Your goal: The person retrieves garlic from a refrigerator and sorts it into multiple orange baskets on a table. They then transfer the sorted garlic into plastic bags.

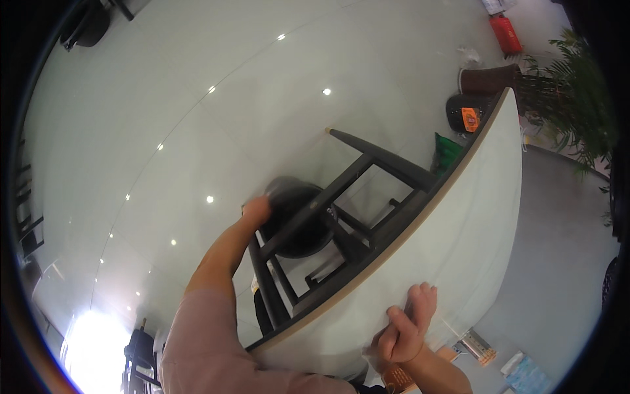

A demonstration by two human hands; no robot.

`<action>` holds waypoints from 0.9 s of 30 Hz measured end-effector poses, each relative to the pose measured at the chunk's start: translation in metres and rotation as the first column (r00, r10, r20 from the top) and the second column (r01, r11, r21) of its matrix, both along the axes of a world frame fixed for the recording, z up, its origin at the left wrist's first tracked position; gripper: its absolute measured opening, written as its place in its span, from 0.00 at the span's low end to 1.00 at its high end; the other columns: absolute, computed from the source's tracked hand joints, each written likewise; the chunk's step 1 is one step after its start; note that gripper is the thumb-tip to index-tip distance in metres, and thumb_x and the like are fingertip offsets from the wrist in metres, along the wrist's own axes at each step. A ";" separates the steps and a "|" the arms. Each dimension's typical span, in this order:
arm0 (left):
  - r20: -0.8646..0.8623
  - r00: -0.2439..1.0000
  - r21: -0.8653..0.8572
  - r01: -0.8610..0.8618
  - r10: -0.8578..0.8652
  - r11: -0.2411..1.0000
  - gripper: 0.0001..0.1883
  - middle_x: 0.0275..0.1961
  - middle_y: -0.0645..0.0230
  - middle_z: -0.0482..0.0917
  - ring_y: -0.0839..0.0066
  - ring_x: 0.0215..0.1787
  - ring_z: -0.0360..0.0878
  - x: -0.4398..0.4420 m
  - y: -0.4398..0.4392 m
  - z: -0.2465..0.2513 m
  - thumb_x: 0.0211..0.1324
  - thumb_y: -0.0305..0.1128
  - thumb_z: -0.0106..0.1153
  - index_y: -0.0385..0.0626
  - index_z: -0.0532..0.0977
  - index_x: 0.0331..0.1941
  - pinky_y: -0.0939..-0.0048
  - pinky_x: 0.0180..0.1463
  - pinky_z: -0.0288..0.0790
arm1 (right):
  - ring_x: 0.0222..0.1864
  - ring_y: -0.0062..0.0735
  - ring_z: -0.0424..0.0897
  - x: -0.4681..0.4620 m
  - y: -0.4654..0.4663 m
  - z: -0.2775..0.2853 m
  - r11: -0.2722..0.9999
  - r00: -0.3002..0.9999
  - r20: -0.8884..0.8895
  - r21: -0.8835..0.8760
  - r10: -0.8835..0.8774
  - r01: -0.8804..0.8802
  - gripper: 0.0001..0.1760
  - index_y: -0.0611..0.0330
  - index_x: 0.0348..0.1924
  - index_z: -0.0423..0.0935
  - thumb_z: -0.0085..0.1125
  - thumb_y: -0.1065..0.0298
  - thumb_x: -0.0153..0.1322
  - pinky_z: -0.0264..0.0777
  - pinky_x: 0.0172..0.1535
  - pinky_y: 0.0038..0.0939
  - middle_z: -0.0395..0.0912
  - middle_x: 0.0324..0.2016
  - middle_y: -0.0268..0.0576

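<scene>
A pale stone-look tabletop [443,236] with a dark edge runs diagonally across the view. On its upper left side is a dark frame [320,202] with legs and crossbars. My left hand [257,211], blurred, is at the end of one dark leg, beside the rim of a round black object [300,231] partly behind the frame. Whether it grips either one cannot be told. Over the lower part of the tabletop is my right hand [408,327], with bent fingers spread apart and nothing visible in it.
Near the table's far end stand a brown planter [487,81] with a leafy plant [571,98], a black container [457,115] and a green bag [447,153]. A metal holder with sticks [477,347] and a blue-white tissue pack [526,377] lie at lower right. Dark chairs [140,349] stand at lower left.
</scene>
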State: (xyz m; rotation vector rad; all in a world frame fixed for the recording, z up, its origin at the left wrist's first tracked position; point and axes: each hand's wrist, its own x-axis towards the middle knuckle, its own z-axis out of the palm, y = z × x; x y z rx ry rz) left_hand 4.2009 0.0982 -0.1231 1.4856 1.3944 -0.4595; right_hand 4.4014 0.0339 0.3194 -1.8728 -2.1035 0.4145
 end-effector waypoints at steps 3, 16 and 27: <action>0.000 0.996 0.117 -0.093 0.094 0.989 0.15 0.42 0.53 0.80 0.52 0.48 0.78 -0.008 0.017 -0.003 0.52 0.38 0.56 0.43 0.72 0.42 0.53 0.51 0.72 | 0.63 0.56 0.63 0.000 -0.002 0.002 1.000 1.000 0.019 -0.007 0.010 -0.009 0.24 0.54 0.47 0.78 0.43 0.70 0.59 0.46 0.67 0.51 0.67 0.59 0.57; 0.981 0.190 0.097 -0.353 -0.031 0.930 0.19 0.63 0.58 0.65 0.63 0.61 0.67 -0.013 0.082 0.347 0.55 0.30 0.58 0.43 0.74 0.53 0.65 0.58 0.64 | 0.59 0.42 0.70 0.001 0.001 0.010 0.993 1.000 -0.014 -0.119 -0.005 0.003 0.25 0.52 0.50 0.78 0.48 0.66 0.59 0.53 0.65 0.43 0.71 0.58 0.48; 0.479 0.553 0.758 0.131 -0.682 0.639 0.18 0.57 0.54 0.73 0.48 0.58 0.67 0.019 0.080 0.443 0.46 0.26 0.60 0.43 0.78 0.46 0.56 0.61 0.63 | 0.68 0.42 0.57 0.006 0.003 0.014 0.999 0.988 -0.149 0.023 0.032 -0.029 0.28 0.57 0.56 0.71 0.57 0.68 0.60 0.49 0.68 0.45 0.58 0.66 0.49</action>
